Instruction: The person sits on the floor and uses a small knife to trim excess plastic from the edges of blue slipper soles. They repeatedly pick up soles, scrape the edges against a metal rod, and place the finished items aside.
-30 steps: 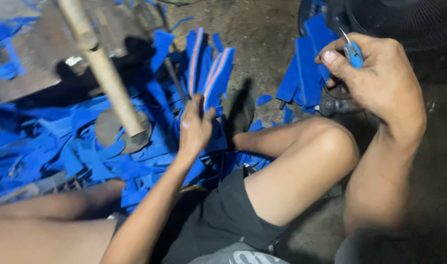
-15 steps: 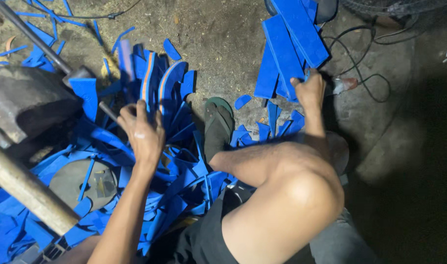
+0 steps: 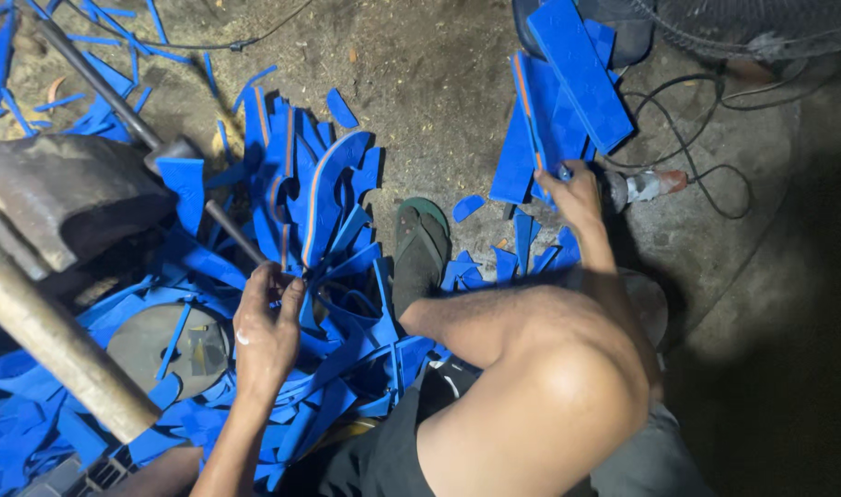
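Crouching on the dirt floor (image 3: 439,83), the person pinches a blue sole-shaped foam cutout (image 3: 324,198) from the scrap pile (image 3: 347,340) with the left hand (image 3: 266,327), while the right hand (image 3: 572,189) grips the edge of stacked blue foam sheets (image 3: 568,87) beside a green sandal (image 3: 418,248).

Fan (image 3: 761,23) cut by the top edge, wooden handle (image 3: 57,345) leaving frame left (ends unseen)
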{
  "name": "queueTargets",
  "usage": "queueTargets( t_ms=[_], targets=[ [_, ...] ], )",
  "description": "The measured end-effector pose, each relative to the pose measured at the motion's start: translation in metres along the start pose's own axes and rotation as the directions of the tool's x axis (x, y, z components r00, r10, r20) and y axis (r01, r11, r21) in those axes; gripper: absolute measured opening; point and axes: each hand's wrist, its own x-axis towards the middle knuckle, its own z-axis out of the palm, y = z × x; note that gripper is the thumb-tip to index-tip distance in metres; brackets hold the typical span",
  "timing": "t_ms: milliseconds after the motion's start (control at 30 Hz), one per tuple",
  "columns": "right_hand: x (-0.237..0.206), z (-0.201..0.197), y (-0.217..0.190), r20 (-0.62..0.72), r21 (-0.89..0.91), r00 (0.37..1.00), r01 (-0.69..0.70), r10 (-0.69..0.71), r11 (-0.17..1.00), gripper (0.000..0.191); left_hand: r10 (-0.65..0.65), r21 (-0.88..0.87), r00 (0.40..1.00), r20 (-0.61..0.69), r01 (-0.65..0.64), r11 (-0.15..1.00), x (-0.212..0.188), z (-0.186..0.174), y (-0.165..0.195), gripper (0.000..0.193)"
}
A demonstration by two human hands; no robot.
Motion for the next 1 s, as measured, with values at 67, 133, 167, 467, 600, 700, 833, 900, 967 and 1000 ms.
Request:
queueTargets(
  t_ms=[67, 133, 167, 467, 600, 700, 833, 900, 967, 1000],
  targets=[
    [-0.019, -0.012, -0.027, 0.15, 0.289, 0.983, -0.147, 0.107, 0.946, 0.039, -0.016, -0.047, 0.999, 0.032, 0.017, 0.999, -0.004, -0.009, 0.009, 0.035],
    [-0.039, -0.026, -0.067, 0.3, 0.48, 0.951, -0.223, 0.081, 0.849, 0.033, 0.005, -0.079, 0.999, 0.048, -0.001, 0.997, -0.01, -0.021, 0.022, 0.038],
    [-0.049, -0.034, -0.092, 0.358, 0.538, 0.933, -0.223, 0.019, 0.813, 0.032, 0.033, -0.089, 0.998, 0.048, -0.028, 0.996, -0.013, -0.027, 0.03, 0.041],
    [-0.195, -0.086, -0.363, 0.613, 0.357, 0.687, 0.199, -0.39, 0.913, 0.05, 0.113, -0.678, 0.973, 0.199, 0.054, 0.734, -0.047, -0.125, 0.12, 0.067],
    [-0.303, -0.042, -0.432, 0.592, 0.217, 0.618, 0.496, -0.517, 0.841, 0.046, 0.057, -0.923, 0.993, 0.102, 0.073, 0.377, -0.06, -0.186, 0.119, 0.064],
    [-0.356, -0.01, -0.452, 0.183, 0.181, 0.098, 0.975, -0.978, 0.132, 0.046, 0.014, -0.976, 0.993, -0.116, -0.116, 0.185, -0.07, -0.221, 0.095, 0.062],
    [-0.376, 0.02, -0.465, 0.5, 0.555, 0.61, 0.319, -0.614, 0.769, 0.032, -0.2, -0.973, 0.953, -0.226, -0.232, -0.005, -0.059, -0.262, 0.044, 0.054],
    [-0.382, 0.036, -0.466, 0.446, 0.643, 0.632, 0.266, -0.634, 0.718, 0.029, -0.275, -0.973, 0.946, -0.174, -0.209, -0.102, -0.053, -0.269, 0.021, 0.053],
    [-0.393, 0.052, -0.465, 0.26, 0.45, 0.502, 0.693, -0.825, 0.564, 0.024, -0.24, -0.965, 0.96, -0.147, -0.192, -0.178, -0.046, -0.271, 0.007, 0.056],
    [-0.399, 0.059, -0.463, 0.195, 0.299, 0.398, 0.846, -0.896, 0.441, 0.022, -0.271, -0.973, 0.957, -0.108, -0.158, -0.171, -0.045, -0.269, 0.001, 0.058]
  ],
)
